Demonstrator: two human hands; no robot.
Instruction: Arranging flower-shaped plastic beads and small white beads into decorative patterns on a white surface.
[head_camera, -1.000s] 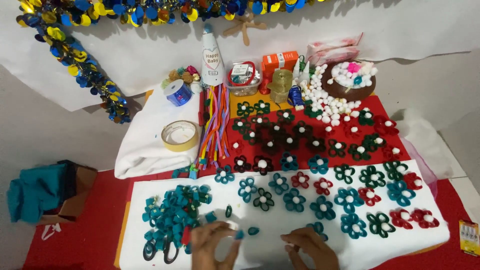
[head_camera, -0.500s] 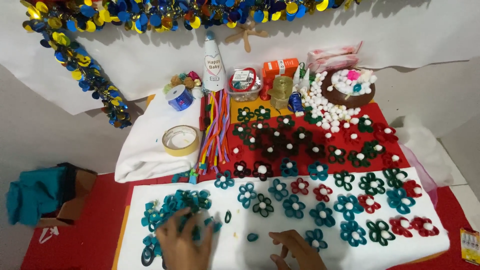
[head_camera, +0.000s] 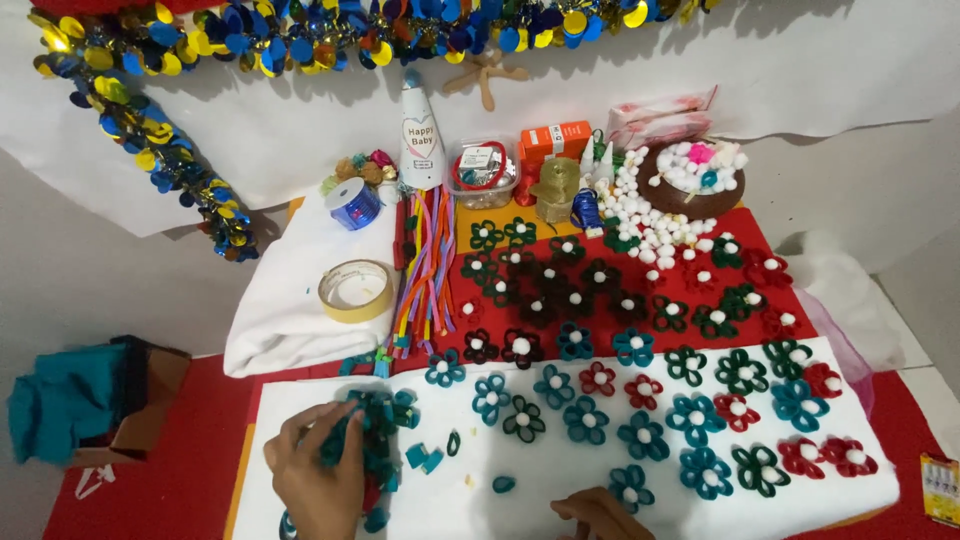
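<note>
The pile of teal loops (head_camera: 375, 440) lies at the left of the white sheet (head_camera: 560, 500). Your left hand (head_camera: 315, 475) rests on it, fingers curled into the loops. Your right hand (head_camera: 600, 515) sits low, just beside a teal flower (head_camera: 630, 487); its finger state cannot be determined. Finished flowers fill the sheet's right.
</note>
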